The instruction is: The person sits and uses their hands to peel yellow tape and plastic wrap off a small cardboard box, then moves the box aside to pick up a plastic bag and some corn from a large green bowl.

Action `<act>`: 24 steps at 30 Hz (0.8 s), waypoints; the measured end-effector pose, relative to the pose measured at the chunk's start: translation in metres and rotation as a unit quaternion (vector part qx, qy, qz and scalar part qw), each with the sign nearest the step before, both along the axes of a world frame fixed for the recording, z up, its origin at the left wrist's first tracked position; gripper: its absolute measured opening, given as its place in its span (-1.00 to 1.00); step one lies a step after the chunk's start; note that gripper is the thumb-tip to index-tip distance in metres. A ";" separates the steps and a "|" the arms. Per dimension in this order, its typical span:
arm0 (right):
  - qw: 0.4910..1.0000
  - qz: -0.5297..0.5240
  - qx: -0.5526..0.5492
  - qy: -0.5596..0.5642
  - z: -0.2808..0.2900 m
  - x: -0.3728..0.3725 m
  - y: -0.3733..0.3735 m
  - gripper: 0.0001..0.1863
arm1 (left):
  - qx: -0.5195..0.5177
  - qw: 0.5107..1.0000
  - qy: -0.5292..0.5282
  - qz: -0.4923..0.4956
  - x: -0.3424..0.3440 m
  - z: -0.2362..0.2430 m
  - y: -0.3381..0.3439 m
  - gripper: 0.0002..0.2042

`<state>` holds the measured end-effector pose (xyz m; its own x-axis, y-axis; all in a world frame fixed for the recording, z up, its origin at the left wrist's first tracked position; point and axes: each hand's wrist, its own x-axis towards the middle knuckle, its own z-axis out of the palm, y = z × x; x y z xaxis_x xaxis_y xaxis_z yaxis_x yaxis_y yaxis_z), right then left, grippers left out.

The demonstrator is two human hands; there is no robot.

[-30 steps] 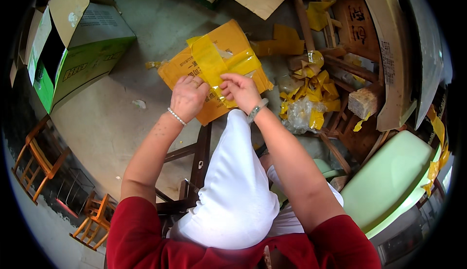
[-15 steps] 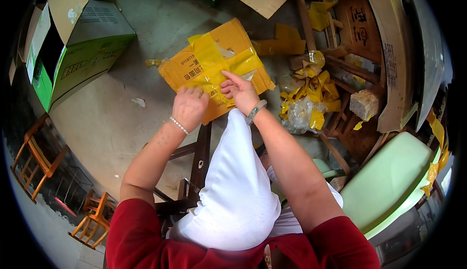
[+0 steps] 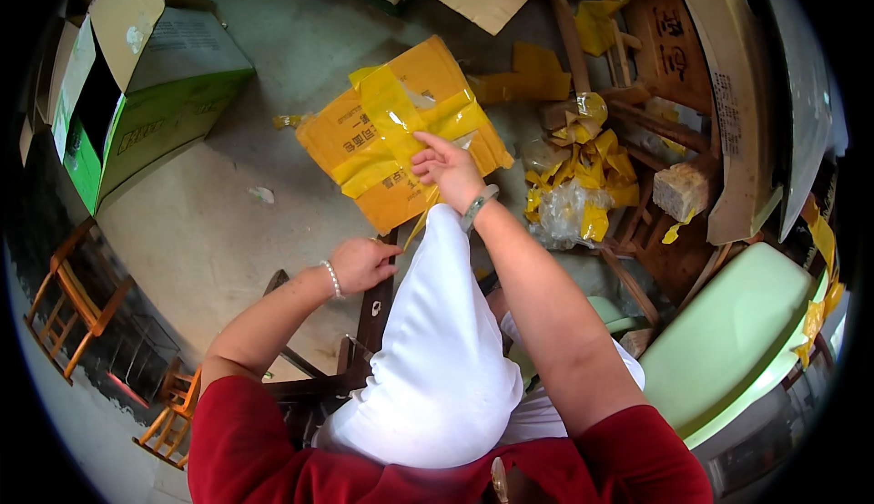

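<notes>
A flattened orange-brown cardboard piece (image 3: 437,67), crossed by strips of shiny yellow packing tape (image 3: 387,108), lies tilted beyond my white-trousered knee. My left hand (image 3: 361,265) is closed in a pinch just below its lower corner. From its fingertips a narrow strip of yellow tape (image 3: 416,229) runs up to the cardboard's lower edge. On the taped middle of the cardboard rests my right hand (image 3: 448,174), its index finger stretched out onto the tape. The other right fingers are loosely bent, with nothing visible in them.
An open green carton (image 3: 173,108) stands at the far left. Right of the cardboard lies a heap of crumpled yellow tape and clear plastic (image 3: 583,190), beside upturned wooden stools (image 3: 669,40). A pale green tub (image 3: 728,331) is at my right; small wooden chairs (image 3: 77,304) are at left.
My left hand has come away from the cardboard, down and toward me, drawing out a strip of yellow tape. The right hand stays nearly in place on the cardboard.
</notes>
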<state>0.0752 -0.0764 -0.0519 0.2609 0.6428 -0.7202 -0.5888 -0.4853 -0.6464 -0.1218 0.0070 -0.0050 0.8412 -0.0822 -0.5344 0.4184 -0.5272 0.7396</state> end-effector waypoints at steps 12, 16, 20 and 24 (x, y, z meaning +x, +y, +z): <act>0.999 0.023 -0.002 -0.047 -0.001 -0.005 0.000 -0.52 | 0.279 0.923 -0.249 0.085 0.116 0.027 0.068 -0.67; 0.988 0.026 0.037 -0.149 -0.004 -0.019 -0.005 -0.58 | 0.315 0.918 -0.233 0.065 0.131 -0.016 0.079 -0.56; 0.946 0.107 0.043 -0.304 0.008 -0.017 -0.015 -0.64 | 0.298 0.917 -0.247 0.092 0.132 -0.025 0.077 -0.56; 0.910 0.211 0.000 -0.358 0.021 -0.022 -0.024 -0.74 | 0.352 0.894 -0.240 0.137 0.133 -0.035 0.082 -0.57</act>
<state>0.0527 -0.1008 -0.0310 0.3928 0.7944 -0.4633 0.2219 -0.5707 -0.7906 0.0117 0.0894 -0.0397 0.9245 0.3770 0.0557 0.3266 -0.8591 0.3941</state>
